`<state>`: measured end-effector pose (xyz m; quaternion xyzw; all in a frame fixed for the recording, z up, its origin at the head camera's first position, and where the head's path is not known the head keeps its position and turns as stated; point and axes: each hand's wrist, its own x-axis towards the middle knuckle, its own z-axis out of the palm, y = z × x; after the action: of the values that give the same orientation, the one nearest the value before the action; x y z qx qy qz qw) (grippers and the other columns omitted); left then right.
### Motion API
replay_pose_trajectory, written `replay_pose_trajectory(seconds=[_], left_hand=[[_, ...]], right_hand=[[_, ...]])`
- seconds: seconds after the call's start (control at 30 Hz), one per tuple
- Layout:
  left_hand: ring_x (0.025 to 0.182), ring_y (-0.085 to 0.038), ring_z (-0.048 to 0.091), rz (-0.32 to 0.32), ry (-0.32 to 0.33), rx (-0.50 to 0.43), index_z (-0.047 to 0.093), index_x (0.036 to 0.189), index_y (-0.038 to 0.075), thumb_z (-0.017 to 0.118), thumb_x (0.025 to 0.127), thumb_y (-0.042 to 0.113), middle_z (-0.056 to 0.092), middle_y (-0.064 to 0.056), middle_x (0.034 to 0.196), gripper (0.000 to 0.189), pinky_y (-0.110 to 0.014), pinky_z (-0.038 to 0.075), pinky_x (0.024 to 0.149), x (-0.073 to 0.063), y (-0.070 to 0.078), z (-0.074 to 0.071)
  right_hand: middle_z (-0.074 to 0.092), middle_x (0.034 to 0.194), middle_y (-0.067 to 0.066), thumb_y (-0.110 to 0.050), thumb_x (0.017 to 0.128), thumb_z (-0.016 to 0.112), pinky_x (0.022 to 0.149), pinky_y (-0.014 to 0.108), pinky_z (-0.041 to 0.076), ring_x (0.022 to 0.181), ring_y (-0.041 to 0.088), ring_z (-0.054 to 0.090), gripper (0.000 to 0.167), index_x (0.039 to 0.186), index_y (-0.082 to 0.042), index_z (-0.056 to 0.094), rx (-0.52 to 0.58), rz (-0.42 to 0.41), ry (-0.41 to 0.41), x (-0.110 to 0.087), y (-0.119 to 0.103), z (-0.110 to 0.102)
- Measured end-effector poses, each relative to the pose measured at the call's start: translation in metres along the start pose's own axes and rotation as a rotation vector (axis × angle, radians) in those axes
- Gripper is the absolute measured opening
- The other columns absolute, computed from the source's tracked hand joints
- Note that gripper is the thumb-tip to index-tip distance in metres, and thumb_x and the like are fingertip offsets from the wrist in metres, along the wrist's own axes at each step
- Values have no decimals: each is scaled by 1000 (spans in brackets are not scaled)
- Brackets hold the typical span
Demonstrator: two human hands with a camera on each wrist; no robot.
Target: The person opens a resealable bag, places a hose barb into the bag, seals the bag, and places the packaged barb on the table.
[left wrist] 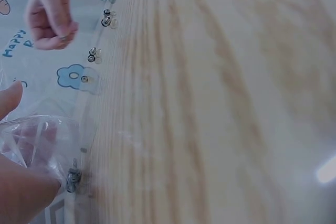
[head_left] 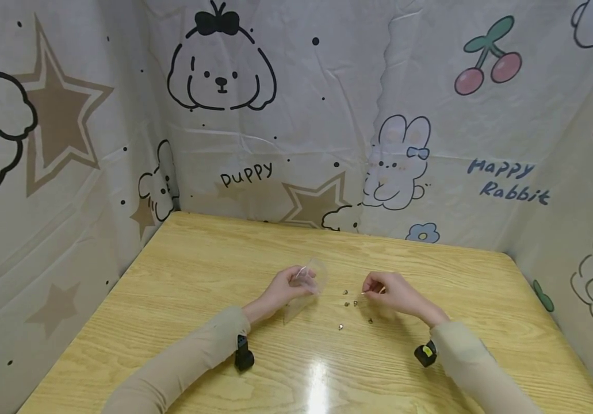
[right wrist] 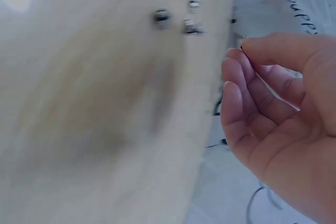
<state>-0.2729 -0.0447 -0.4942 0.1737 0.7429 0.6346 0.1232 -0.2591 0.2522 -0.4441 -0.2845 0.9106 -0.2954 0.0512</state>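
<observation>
My left hand (head_left: 287,287) grips a clear plastic bag (head_left: 319,275), thumb on one side and fingers on the other. Several small metal pieces (left wrist: 73,177), which look like screws or studs, show through the bag's lower part in the left wrist view. To the right, my right hand (head_left: 393,292) pinches a tiny metal piece (left wrist: 64,38) between thumb and fingertip, mostly hidden by the fingers. Several loose shiny metal pieces (head_left: 347,304) lie scattered on the table between the hands; their exact kind is too small to tell.
The wood-grain table (head_left: 213,253) reaches back to a printed cloth (head_left: 322,132) that hangs behind and on both sides. Two loose pieces, including a metal piece (head_left: 341,326), lie nearer the front. Light glares on the tabletop in front.
</observation>
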Motion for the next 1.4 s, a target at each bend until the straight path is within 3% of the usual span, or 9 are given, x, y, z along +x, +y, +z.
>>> replay_pose_trajectory(seconds=[0.33,0.9,1.1,1.4], left_hand=[[114,-27,65,11,3,-6,62,122,3,70,91,9,69,-18,116,32,-37,54,101,1,-1,1],[112,-26,66,12,-11,8,62,124,3,68,93,12,70,-19,115,32,-39,53,102,1,1,1],[111,-22,66,0,-4,9,62,123,4,68,93,11,70,-18,116,32,-36,55,96,1,0,1],[109,-21,67,13,13,23,64,120,3,70,91,10,71,-18,114,31,-36,54,98,1,0,0]], right_hand=[[71,87,-1,-16,93,70,71,21,57,79,4,63,7,92,-10,67,0,-36,99,30,-38,-15],[72,87,1,-13,92,69,72,22,57,80,8,66,5,95,-8,68,17,-180,59,66,-77,-11],[72,87,2,-10,92,69,72,24,58,79,8,65,5,95,-7,68,34,-181,69,65,-78,-12],[71,89,3,-14,92,69,70,22,56,79,6,63,9,95,-5,68,49,-77,57,40,-51,-12]])
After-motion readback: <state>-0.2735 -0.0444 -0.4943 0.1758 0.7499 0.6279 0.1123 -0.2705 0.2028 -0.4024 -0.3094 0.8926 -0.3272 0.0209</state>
